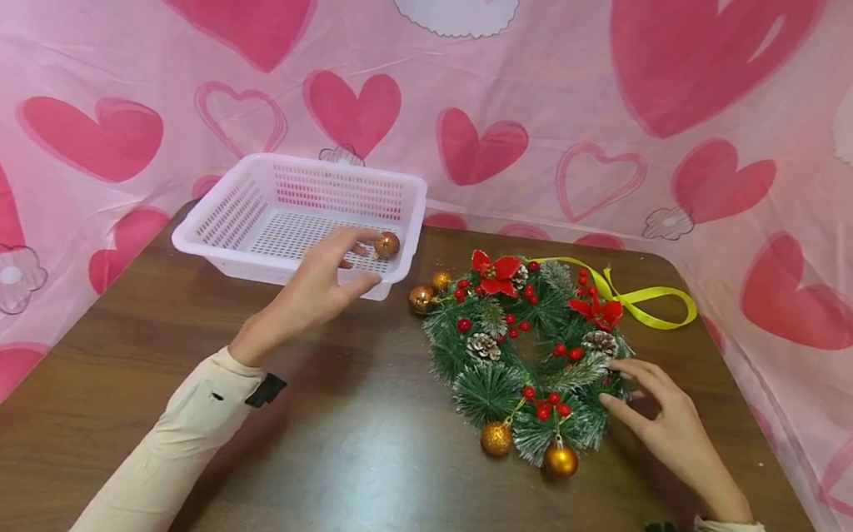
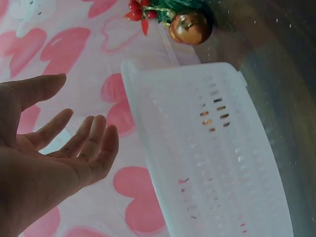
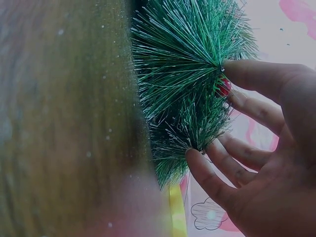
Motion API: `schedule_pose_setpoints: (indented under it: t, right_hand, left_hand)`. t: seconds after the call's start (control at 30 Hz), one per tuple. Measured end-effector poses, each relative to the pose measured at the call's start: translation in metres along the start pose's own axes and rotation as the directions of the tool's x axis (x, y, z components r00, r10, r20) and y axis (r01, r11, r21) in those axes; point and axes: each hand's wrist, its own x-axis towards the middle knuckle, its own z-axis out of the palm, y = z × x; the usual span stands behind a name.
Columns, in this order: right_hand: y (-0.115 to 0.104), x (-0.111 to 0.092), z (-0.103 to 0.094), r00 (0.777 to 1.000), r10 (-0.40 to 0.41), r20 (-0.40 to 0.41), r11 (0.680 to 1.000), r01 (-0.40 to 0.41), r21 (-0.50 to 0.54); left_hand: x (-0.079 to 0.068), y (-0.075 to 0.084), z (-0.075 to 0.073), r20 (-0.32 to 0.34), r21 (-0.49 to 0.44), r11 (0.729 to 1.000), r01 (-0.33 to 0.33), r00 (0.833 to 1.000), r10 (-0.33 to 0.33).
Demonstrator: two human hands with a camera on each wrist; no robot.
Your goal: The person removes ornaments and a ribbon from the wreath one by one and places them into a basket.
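Note:
My left hand (image 1: 316, 278) hangs over the near right part of a white slotted plastic basket (image 1: 206, 242). Its fingers are spread and loosely bent, with nothing between them, as the left wrist view also shows. A shiny copper-coloured bauble (image 1: 386, 244) lies inside the basket just past the fingertips. At the right, my right hand (image 1: 670, 419) rests its fingertips on the outer edge of a green wreath (image 1: 487, 392). In the right wrist view thumb and fingers stand apart among the frosted needles (image 3: 182, 74). Red berries, pinecones and red flowers (image 1: 497, 273) decorate the wreath.
Two gold baubles (image 1: 560, 459) hang at the wreath's near edge. Another copper bauble (image 1: 421, 300) and a small gold one (image 1: 441, 280) sit between wreath and basket. A yellow ribbon (image 1: 656, 305) loops behind the wreath. A pink heart-patterned cloth (image 1: 545, 92) surrounds the brown table (image 1: 350, 477).

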Motion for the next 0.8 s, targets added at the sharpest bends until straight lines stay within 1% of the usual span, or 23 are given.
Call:
schedule_pose_setpoints:
  t: [0.1,0.23,0.33,0.4,0.57,0.6,0.7,0.8]
  right_hand:
    - [0.0,0.0,0.0,1.0,0.007,0.001,1.0,-0.007,0.002]
    - [0.0,0.001,0.0,1.0,-0.003,0.001,1.0,0.003,-0.004]
    - [0.0,0.001,-0.001,1.0,-0.016,-0.001,1.0,0.016,-0.01]
    - [0.0,0.001,-0.002,1.0,-0.018,-0.003,1.0,0.018,-0.016]
    - [-0.001,0.002,-0.003,1.0,-0.007,0.0,1.0,0.007,-0.025]
    - [-0.001,0.002,-0.003,1.0,-0.005,0.001,1.0,0.005,-0.025]
    - [-0.001,0.001,-0.002,1.0,0.003,0.004,1.0,-0.003,-0.025]
    - [-0.001,0.001,-0.001,1.0,0.011,0.004,1.0,-0.011,-0.021]
  left_hand:
    - [-0.001,0.001,0.008,0.024,-0.024,1.0,-0.015,1.0,0.016]
    - [-0.002,0.006,0.021,0.078,-0.04,0.999,-0.031,0.996,0.034]
    - [-0.003,0.009,0.031,0.127,-0.045,0.998,-0.037,0.991,0.043]
    - [-0.004,0.011,0.038,0.155,-0.07,0.996,-0.05,0.986,0.06]
    - [-0.003,0.01,0.053,0.196,-0.091,0.993,-0.076,0.976,0.093]
    - [-0.003,0.009,0.056,0.203,-0.08,0.994,-0.079,0.975,0.094]
    - [-0.001,0.005,0.064,0.249,-0.04,0.997,-0.065,0.966,0.073]
    - [0.002,0.0,0.072,0.31,0.012,0.999,-0.034,0.95,0.029]
